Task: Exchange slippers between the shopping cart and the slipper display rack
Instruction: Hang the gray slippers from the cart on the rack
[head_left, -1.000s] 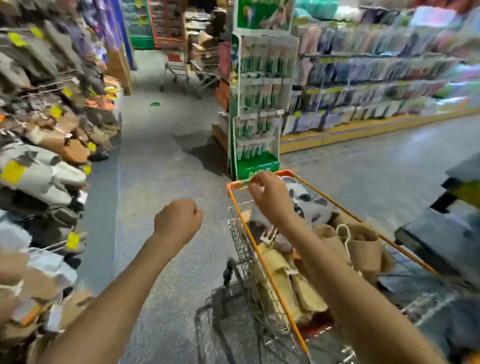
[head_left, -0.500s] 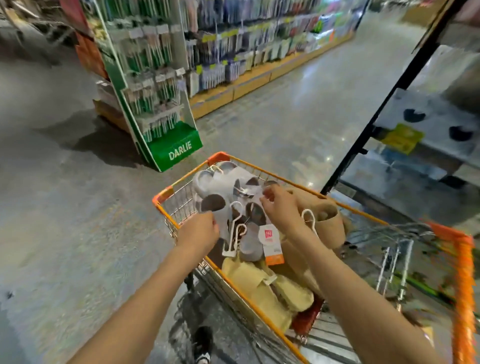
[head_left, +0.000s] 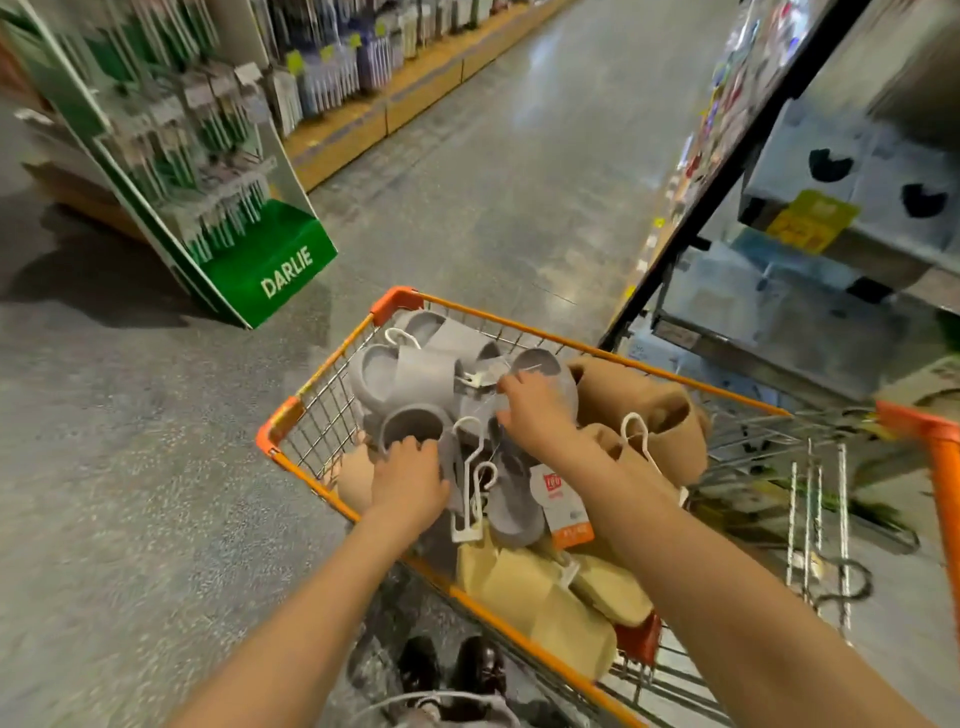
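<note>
An orange-rimmed wire shopping cart (head_left: 597, 344) stands in front of me, filled with slippers. Grey slippers (head_left: 415, 374) on white plastic hangers (head_left: 467, 493) are piled at its far left, brown slippers (head_left: 649, 405) at the right, and tan slippers (head_left: 545, 597) lie at the near side. My left hand (head_left: 410, 478) grips the grey slippers at the cart's left wall. My right hand (head_left: 535, 415) holds the grey slippers from above, near an orange price tag (head_left: 563, 506). The slipper display rack is out of view.
A green DARLIE stand (head_left: 249, 249) leans on the floor at the left. A black-framed shelf unit (head_left: 727, 171) with boxes rises close to the cart's right. An open aisle of grey floor (head_left: 493, 182) runs ahead. My dark shoes (head_left: 452, 670) show below.
The view swung right from the slipper rack to the cart. Both hands came down into the cart and took hold of the grey slippers; since half a second ago they barely moved.
</note>
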